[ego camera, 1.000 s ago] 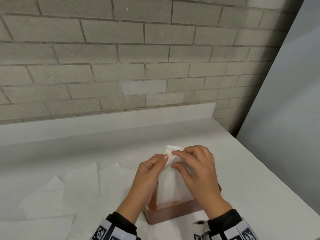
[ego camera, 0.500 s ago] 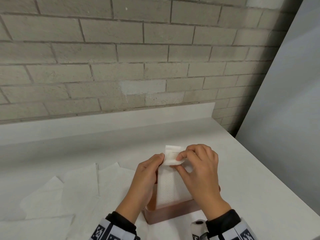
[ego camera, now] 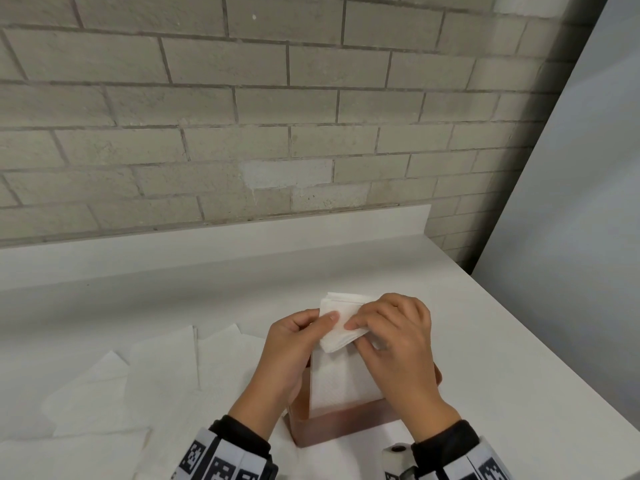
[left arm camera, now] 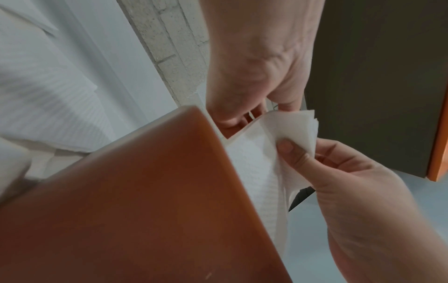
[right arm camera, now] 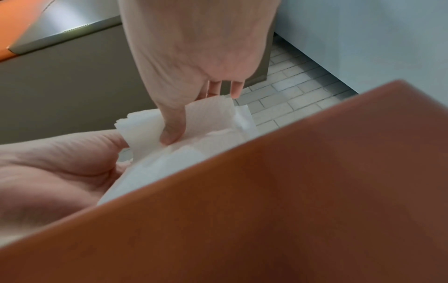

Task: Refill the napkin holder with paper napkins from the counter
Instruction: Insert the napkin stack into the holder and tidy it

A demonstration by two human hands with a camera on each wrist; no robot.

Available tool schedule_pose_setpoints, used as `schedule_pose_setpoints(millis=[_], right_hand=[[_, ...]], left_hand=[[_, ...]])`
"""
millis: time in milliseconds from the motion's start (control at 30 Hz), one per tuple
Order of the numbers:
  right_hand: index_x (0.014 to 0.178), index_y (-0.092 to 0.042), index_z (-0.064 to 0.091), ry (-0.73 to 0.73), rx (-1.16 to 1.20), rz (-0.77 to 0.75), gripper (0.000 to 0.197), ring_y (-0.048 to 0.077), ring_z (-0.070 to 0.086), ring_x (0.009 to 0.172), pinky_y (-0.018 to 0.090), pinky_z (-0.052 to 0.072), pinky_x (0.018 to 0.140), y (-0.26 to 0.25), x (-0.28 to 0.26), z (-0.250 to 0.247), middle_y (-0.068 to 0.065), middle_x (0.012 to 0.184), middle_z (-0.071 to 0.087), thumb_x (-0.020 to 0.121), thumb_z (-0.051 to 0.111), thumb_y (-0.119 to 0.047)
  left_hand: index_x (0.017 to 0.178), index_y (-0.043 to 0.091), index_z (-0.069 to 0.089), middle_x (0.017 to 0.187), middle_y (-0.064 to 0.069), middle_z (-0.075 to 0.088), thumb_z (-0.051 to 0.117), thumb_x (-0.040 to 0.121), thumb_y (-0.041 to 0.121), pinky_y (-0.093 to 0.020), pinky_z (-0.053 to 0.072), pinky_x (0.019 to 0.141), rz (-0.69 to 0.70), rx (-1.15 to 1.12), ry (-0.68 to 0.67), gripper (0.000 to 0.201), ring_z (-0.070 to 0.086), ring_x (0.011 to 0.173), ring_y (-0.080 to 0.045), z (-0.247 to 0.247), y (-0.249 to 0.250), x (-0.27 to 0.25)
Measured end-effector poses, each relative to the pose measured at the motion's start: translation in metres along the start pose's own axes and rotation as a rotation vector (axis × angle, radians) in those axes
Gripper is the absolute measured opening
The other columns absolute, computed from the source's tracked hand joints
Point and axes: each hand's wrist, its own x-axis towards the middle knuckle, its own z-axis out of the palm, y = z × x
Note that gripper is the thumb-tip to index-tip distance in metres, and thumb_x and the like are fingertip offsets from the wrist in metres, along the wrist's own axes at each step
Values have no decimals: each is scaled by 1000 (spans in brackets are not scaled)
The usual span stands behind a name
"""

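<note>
A brown napkin holder (ego camera: 346, 426) stands on the white counter (ego camera: 502, 341) close to me. White napkins (ego camera: 341, 386) stand upright in it, and their folded top end (ego camera: 341, 323) sticks out above, bent over. My left hand (ego camera: 325, 322) pinches that top from the left, thumb in front. My right hand (ego camera: 360, 327) pinches it from the right. In the left wrist view the napkin top (left arm camera: 293, 126) rises past the holder wall (left arm camera: 145, 210). In the right wrist view my right thumb presses on the napkin (right arm camera: 208, 113) above the holder (right arm camera: 290, 191).
Several loose unfolded napkins (ego camera: 156, 375) lie spread on the counter to the left of the holder. A low backsplash (ego camera: 207, 244) and a brick wall close off the far side. The counter's right edge runs diagonally beside a grey panel (ego camera: 571, 237).
The napkin top stood straight up from the holder; both hands have now folded it over and down into a tilted wad. The holder has stayed in place.
</note>
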Motion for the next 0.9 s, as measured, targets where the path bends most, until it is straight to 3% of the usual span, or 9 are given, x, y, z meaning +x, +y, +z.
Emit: schedule_pose_setpoints(millis=[100, 200, 367, 500, 600, 667, 733, 800, 900], right_hand=[[76, -25, 70, -5, 30, -6, 16, 9, 51, 89, 22, 27, 93, 2, 4, -5, -13, 76, 67, 67, 75, -12], [78, -23, 73, -15, 70, -14, 5, 8, 51, 89, 20, 27, 92, 2, 11, -10, -13, 77, 69, 75, 71, -27], [85, -23, 73, -79, 69, 57, 20, 5, 49, 89, 20, 30, 88, 3, 13, -10, -15, 81, 68, 78, 63, -39], [96, -25, 70, -55, 117, 122, 26, 6, 49, 93, 15, 30, 90, 1, 11, -6, -13, 89, 65, 76, 66, -42], [120, -32, 55, -42, 187, 365, 53, 2, 41, 111, 16, 33, 95, -3, 5, -3, -13, 116, 51, 74, 75, -45], [135, -35, 39, -89, 435, 682, 80, 1, 41, 121, 22, 37, 101, -1, -2, -2, -16, 128, 44, 68, 81, -40], [143, -33, 30, -179, 737, 904, 95, 5, 52, 119, 34, 44, 103, 0, -7, 0, -16, 128, 51, 65, 83, -36], [138, -24, 38, -236, 821, 926, 80, 9, 60, 111, 34, 51, 96, -2, -8, 3, -8, 121, 60, 72, 82, -26], [125, -22, 46, -212, 817, 880, 49, 3, 64, 98, 20, 54, 81, -11, -6, 6, -3, 112, 64, 84, 70, -11]], left_hand=[[93, 11, 76, 98, -17, 73, 70, 74, 26, -47, 53, 87, 10, 20, 20, 25, 68, 95, -35, -3, 2, 2], [94, 13, 76, 98, -17, 73, 67, 73, 33, -45, 54, 85, 34, 52, 1, 30, 68, 93, -34, -4, 5, 0], [94, 16, 75, 99, -16, 71, 56, 90, 28, -43, 53, 83, 67, 112, -30, 23, 65, 98, -38, -4, 4, -4], [104, 18, 70, 103, -12, 71, 53, 87, 40, -42, 52, 86, 133, 138, -83, 32, 67, 98, -31, 0, 0, -10], [107, 20, 65, 102, -6, 72, 57, 91, 24, -42, 54, 87, 227, 223, 12, 19, 68, 95, -25, 4, -8, -9], [108, 21, 63, 102, -5, 72, 53, 95, 18, -45, 54, 88, 237, 214, 70, 17, 68, 95, -24, 4, -12, -6], [109, 22, 61, 104, -2, 71, 49, 96, 18, -41, 55, 86, 246, 186, 101, 18, 68, 98, -20, 5, -10, -5], [109, 25, 59, 102, 3, 71, 47, 97, 17, -32, 54, 84, 277, 163, 111, 18, 67, 99, -14, 9, -8, -5], [109, 34, 53, 97, 13, 71, 50, 93, 33, -29, 53, 82, 300, 199, 121, 16, 67, 94, -8, 17, -11, -5]])
